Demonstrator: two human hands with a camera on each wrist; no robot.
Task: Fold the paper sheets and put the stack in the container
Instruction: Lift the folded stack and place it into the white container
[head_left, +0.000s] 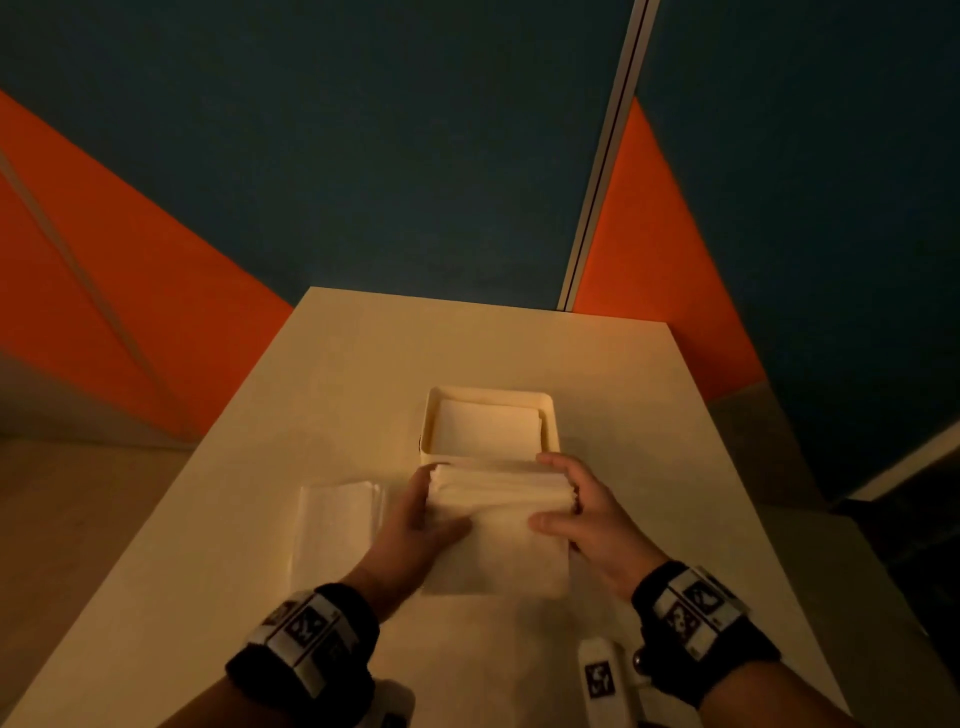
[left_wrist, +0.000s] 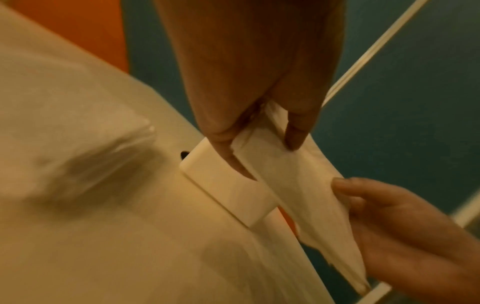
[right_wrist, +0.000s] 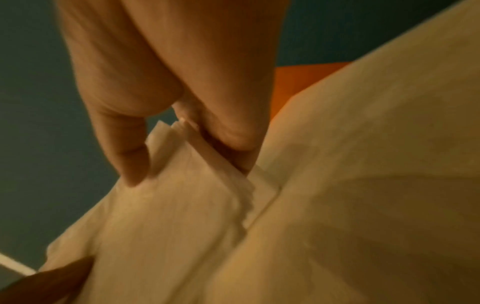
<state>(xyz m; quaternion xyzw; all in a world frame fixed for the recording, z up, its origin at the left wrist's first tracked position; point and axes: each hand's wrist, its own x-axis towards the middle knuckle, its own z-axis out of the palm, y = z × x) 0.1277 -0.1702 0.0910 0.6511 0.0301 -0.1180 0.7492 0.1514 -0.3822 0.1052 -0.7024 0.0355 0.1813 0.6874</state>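
- In the head view I had both hands on a stack of white paper sheets (head_left: 496, 525), low in the middle of the frame, on the pale desk (head_left: 363, 353).
- My left hand (head_left: 421, 512) gripped the stack's left edge, thumb lying on top and fingers curled at the side; the left wrist view showed the fingertips (left_wrist: 294, 135) pinching the paper.
- My right hand (head_left: 582, 512) gripped the right edge the same way, thumb on top, fingers wrapped round the layered edges; the right wrist view showed several sheet edges (right_wrist: 166, 131) fanned out between thumb and fingers.
- The far end of the stack was raised off the desk and sat just at the near wall of the white container (head_left: 551, 421), which stood just above the hands in the frame.
- Inside the container lay a flat white folded pile (head_left: 485, 428), filling most of the floor.
- A second loose pile of sheets (head_left: 337, 525) lay flat on the desk to the left of my left hand, close beside it.
- Both wrists wore black bands with printed markers (head_left: 306, 626).
- Both wrist pictures were blurred.
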